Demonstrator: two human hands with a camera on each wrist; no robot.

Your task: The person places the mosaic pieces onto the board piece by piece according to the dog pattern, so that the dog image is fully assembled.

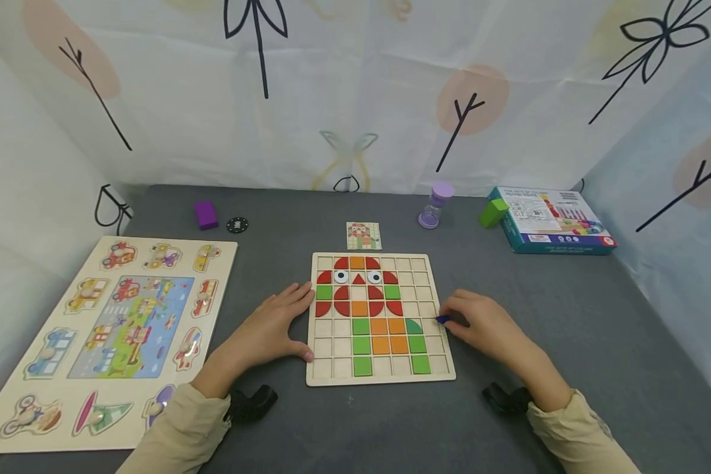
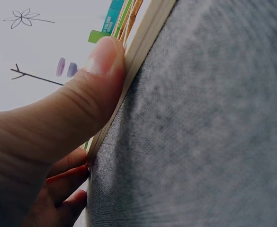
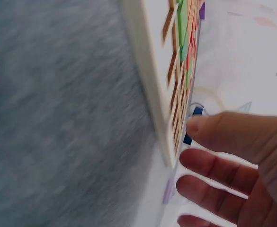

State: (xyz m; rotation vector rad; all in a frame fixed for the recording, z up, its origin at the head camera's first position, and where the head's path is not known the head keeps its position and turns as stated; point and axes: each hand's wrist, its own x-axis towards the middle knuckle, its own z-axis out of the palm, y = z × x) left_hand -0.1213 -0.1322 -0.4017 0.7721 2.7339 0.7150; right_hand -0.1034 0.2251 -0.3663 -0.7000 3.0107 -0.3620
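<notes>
A wooden grid board (image 1: 326,367) lies flat on the grey table, bearing red, orange and green tiles and two eye tiles that form an animal-like picture. My left hand (image 1: 266,332) is spread along its left side, with the thumb (image 2: 104,61) against the board's edge in the left wrist view. At the right edge, my right hand (image 1: 488,326) pinches a small dark blue tile (image 1: 442,319) between thumb and finger. In the right wrist view, the blue tile (image 3: 198,112) shows partly behind the thumb; its full shape is hidden.
A small pattern card (image 1: 363,236) lies behind the board. To the left is a large knobbed puzzle (image 1: 218,263). Along the back are a purple block (image 1: 205,215), a black token (image 1: 237,225), a sand timer (image 1: 435,207), a green block (image 1: 494,213) and a box (image 1: 553,224).
</notes>
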